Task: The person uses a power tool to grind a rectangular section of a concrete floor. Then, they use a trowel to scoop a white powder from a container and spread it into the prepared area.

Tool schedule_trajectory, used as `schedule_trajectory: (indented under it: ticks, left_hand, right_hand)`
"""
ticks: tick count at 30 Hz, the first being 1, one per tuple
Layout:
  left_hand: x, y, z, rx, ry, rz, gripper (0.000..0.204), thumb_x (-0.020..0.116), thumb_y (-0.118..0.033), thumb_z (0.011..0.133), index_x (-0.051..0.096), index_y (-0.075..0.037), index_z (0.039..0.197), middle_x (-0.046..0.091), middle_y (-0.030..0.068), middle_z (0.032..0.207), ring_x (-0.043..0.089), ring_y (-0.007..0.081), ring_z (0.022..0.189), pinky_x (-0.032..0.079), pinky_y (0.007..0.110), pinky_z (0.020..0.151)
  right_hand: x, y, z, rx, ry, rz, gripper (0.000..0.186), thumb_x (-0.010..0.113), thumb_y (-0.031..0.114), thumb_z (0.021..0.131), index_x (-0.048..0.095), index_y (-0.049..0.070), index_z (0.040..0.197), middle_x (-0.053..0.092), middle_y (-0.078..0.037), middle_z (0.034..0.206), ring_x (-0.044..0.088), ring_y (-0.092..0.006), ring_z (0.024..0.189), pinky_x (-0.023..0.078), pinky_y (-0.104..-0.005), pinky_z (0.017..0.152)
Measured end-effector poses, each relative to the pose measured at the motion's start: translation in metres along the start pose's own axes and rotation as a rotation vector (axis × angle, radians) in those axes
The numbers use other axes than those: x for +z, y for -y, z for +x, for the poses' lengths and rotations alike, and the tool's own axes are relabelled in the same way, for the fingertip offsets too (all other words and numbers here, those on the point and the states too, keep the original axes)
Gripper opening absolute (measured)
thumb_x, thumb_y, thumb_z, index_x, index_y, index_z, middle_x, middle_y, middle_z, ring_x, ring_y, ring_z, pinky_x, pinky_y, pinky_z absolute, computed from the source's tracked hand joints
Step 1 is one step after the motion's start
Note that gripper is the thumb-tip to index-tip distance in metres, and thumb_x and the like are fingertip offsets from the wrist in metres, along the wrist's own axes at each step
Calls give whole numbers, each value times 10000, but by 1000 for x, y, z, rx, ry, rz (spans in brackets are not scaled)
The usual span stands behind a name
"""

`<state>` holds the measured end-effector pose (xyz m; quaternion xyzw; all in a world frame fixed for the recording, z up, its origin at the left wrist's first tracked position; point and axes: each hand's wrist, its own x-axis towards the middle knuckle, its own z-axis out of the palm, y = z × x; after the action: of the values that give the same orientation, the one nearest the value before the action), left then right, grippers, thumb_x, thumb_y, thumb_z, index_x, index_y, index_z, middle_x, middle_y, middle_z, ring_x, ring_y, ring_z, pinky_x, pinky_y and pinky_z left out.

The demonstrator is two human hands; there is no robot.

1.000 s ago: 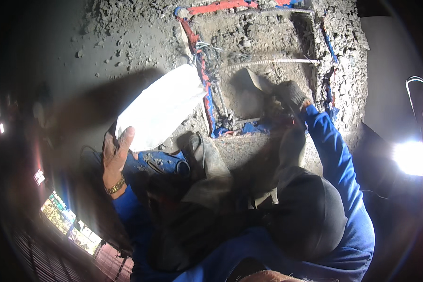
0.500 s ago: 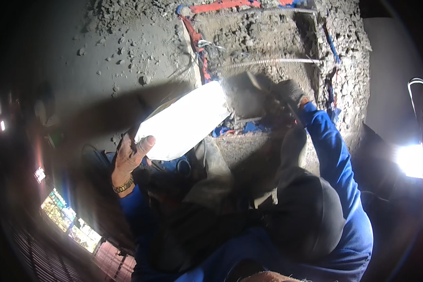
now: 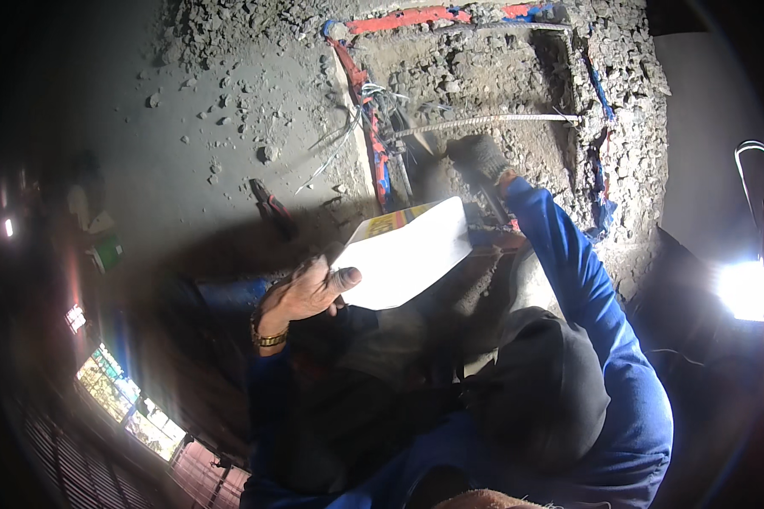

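Note:
My bare left hand (image 3: 304, 293), with a metal-banded watch at the wrist, grips the near-left end of a glaring white folded sheet or carton piece (image 3: 412, 259). Yellow print shows along its far edge. The thumb lies on top and the other fingers are mostly beneath. My gloved right hand (image 3: 480, 157) is closed on a thin long-handled tool (image 3: 491, 202), whose blurred working end points into the dusty hollow beyond the sheet; its exact kind I cannot make out. Around the hollow runs a broken concrete edge with red and blue strips (image 3: 373, 127).
A ribbed steel bar (image 3: 484, 121) crosses the hollow, and another bar (image 3: 518, 27) lies at its far side. Loose wires (image 3: 373, 89) stick out at its left edge. Red-and-black pliers (image 3: 273, 208) rest among rubble on the floor. A bright lamp (image 3: 749, 290) stands at right.
My left hand and the white sheet have moved right and nearer to me, uncovering the pliers and the hollow's left edge. My right hand has shifted left with the tool.

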<state>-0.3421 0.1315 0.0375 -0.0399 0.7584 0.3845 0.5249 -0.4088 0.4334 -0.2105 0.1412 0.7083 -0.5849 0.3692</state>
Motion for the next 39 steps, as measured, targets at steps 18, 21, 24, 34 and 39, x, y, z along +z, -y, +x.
schedule_trajectory:
  ticks: [18, 21, 24, 34, 39]
  left_hand:
    - [9, -31, 13, 2, -26, 247, 594, 487, -534, 930, 579, 50, 998, 566, 177, 656, 513, 258, 605, 449, 409, 609]
    - [16, -9, -2, -35, -90, 96, 597, 505, -550, 916, 573, 26, 773, 514, 113, 552, 484, 168, 526, 435, 363, 520]
    - [17, 5, 2, -84, -91, 103, 642, 527, -580, 889, 523, 0, 612, 492, 74, 500, 486, 141, 501, 429, 344, 480]
    - [28, 1, 40, 82, -55, 201, 814, 545, -692, 811, 435, 64, 533, 367, 173, 467, 345, 160, 514, 371, 424, 454]
    - [53, 21, 56, 14, -128, 127, 809, 543, -695, 811, 439, 47, 506, 382, 142, 432, 345, 143, 469, 361, 383, 431]
  right_hand:
    - [-66, -65, -35, 24, -5, 125, 169, 545, 163, 895, 663, 56, 839, 564, -44, 573, 534, -150, 428, 456, -303, 400]
    - [-81, 1, -69, 275, -181, 26, 258, 575, 270, 884, 654, 28, 840, 552, 0, 605, 491, -110, 460, 442, -274, 447]
    - [-69, 5, -91, 241, -379, 171, 263, 593, 293, 859, 652, 52, 771, 511, 13, 567, 490, -90, 487, 433, -270, 451]
    - [-57, -77, -18, -221, 79, -606, 303, 589, 270, 879, 664, -7, 781, 614, -79, 621, 552, -171, 430, 415, -323, 365]
    - [-85, -53, -80, 100, -133, -159, 334, 573, 291, 879, 654, -17, 776, 615, -99, 620, 567, -197, 470, 442, -354, 422]
